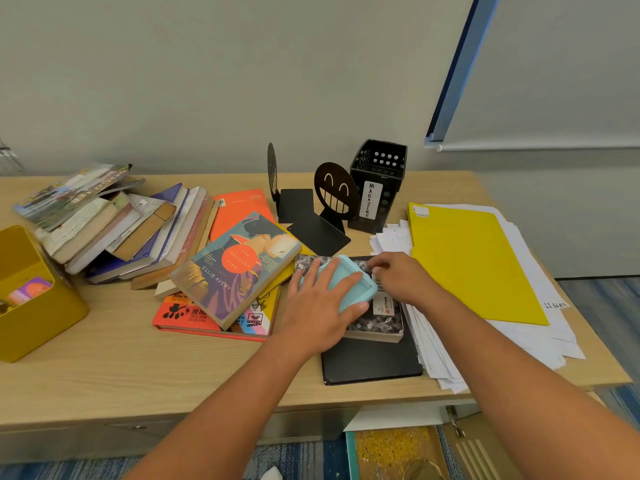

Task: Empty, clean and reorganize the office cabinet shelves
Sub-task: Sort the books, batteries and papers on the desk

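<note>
Both hands over the middle of the bench (138, 368). Left hand (318, 306) grips a pale blue box (349, 285), fingers over its top, thumb under its near edge. Right hand (398, 275) touches the box's far corner, fingers curled; can't tell if it pinches anything. The box sits on a grey patterned book (381, 320), itself on a black folder (374, 362). Toppled book pile (138, 230) left of the left hand. Yellow folder (474, 261) on loose papers (540, 327), right of the right hand. Black bookends (332, 195) and mesh holder (377, 181) beyond both.
</note>
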Available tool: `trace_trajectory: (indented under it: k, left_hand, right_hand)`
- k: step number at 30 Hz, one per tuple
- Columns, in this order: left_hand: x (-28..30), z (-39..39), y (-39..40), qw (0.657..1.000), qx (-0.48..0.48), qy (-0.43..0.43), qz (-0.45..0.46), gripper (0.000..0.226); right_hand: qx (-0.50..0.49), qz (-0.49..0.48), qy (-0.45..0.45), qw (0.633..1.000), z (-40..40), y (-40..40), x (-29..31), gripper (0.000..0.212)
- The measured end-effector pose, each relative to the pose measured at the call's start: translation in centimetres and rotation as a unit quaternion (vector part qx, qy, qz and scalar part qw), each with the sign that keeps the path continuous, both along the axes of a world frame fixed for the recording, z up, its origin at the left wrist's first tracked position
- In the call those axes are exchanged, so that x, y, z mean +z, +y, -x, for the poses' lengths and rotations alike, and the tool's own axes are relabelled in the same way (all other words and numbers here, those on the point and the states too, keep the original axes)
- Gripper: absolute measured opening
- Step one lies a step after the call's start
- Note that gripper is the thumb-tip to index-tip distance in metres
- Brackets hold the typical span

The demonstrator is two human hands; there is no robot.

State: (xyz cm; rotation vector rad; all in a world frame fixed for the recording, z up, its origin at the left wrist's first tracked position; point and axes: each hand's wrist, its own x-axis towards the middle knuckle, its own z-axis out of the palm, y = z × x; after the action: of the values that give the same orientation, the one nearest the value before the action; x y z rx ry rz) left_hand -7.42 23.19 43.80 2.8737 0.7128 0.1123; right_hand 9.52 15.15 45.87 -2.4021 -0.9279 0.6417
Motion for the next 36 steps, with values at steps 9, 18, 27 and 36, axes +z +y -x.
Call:
trace_trajectory:
  k: [9, 18, 27, 36]
  left_hand:
    - [-1.1, 0.0, 0.2, 1.0, 0.01, 0.006, -0.016, 0.068]
    - [-1.2, 0.1, 0.1, 1.0, 0.007, -0.005, -0.019, 0.07]
    - [-1.0, 0.2, 0.2, 1.0, 0.007, -0.01, -0.008, 0.072]
    - [-1.7, 1.3, 0.9, 0.996, -0.009, -0.082, 0.042, 0.067]
  right_hand:
    - [0.023, 0.025, 0.07, 0.997, 1.0, 0.2, 0.4, 0.037]
    - [-0.084, -0.007, 0.218, 0.972, 1.6, 0.9, 0.3, 0.024]
    - [-0.092, -0.011, 0.258, 0.962, 1.3, 0.8, 1.8, 0.033]
    - [-0.087, -0.022, 0.324, 0.942, 0.9, 0.1, 2.3, 0.027]
